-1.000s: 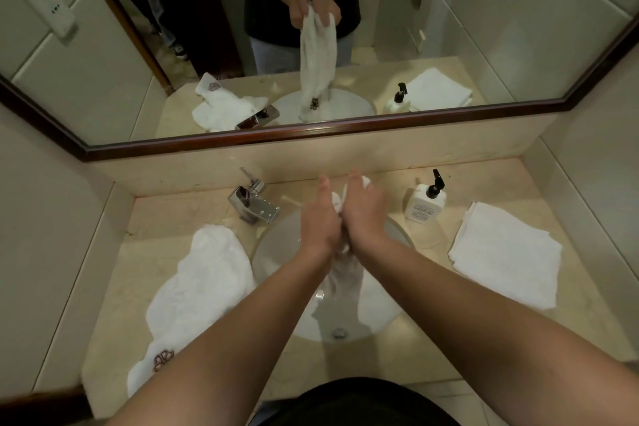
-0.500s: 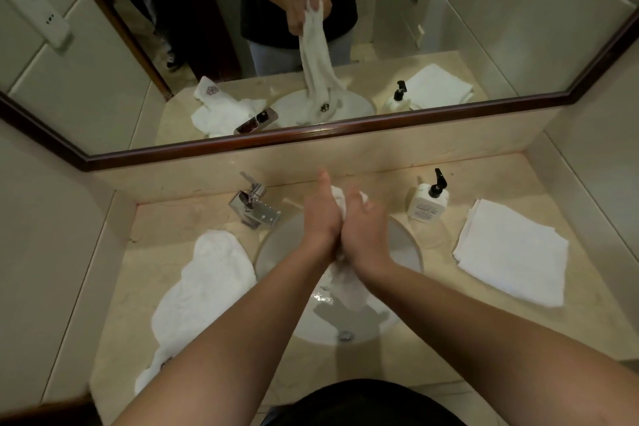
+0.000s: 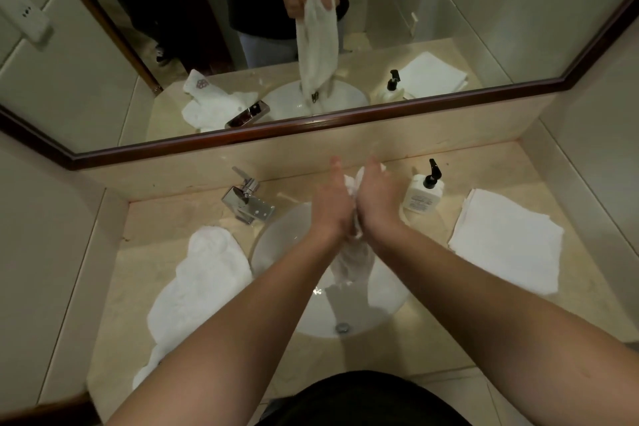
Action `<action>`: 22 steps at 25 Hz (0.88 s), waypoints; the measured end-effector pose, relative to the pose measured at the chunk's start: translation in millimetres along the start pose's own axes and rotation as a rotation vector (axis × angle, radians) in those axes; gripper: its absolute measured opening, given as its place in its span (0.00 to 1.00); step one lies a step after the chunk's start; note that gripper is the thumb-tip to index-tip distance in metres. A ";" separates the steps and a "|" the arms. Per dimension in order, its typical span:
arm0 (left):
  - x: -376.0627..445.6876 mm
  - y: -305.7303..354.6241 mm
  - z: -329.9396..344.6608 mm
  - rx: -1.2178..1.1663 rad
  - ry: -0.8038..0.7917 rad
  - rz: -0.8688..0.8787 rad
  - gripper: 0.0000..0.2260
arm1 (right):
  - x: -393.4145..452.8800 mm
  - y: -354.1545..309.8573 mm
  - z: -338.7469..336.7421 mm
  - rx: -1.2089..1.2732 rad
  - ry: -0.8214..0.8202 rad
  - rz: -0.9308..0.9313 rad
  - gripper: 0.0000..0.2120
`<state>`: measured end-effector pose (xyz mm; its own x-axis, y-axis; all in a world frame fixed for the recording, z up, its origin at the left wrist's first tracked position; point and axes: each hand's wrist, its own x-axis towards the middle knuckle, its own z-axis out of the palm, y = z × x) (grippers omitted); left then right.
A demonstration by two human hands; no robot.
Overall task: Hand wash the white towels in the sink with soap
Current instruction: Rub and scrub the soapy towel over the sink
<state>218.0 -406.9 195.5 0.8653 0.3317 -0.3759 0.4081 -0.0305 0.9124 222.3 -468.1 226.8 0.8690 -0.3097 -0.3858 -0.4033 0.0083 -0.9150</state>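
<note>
A wet white towel [image 3: 352, 263] hangs over the round white sink [image 3: 280, 245]. My left hand [image 3: 330, 207] and my right hand [image 3: 378, 204] press its upper part between their palms, fingers pointing away from me. The towel's lower end dangles into the basin above the drain [image 3: 342, 327]. A white soap bottle [image 3: 423, 192] with a black pump stands just right of the sink, apart from my right hand.
A crumpled white towel [image 3: 204, 290] lies on the beige counter left of the sink. A folded white towel [image 3: 508, 242] lies at the right. The chrome tap [image 3: 247, 201] stands at the sink's back left. A mirror [image 3: 311, 45] covers the wall behind.
My two hands have risen slightly with the towel between them, and their fingers have spread a little. More of the towel hangs free below them.
</note>
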 end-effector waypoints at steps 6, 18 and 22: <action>-2.9 -8.2 8.1 -0.082 0.018 -0.024 0.29 | 9.7 4.0 1.4 -0.043 0.023 -0.028 0.21; 12.4 -7.2 -4.2 -0.257 0.012 -0.197 0.30 | -22.2 19.5 6.1 -0.053 -0.126 -0.096 0.20; 1.3 -19.5 5.8 -0.192 -0.040 -0.134 0.32 | 4.4 -0.1 2.8 -0.045 0.050 0.007 0.20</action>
<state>212.8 -411.3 176.2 0.8195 0.2834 -0.4981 0.4601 0.1927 0.8667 227.0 -466.9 224.9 0.8510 -0.3570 -0.3851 -0.4232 -0.0321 -0.9055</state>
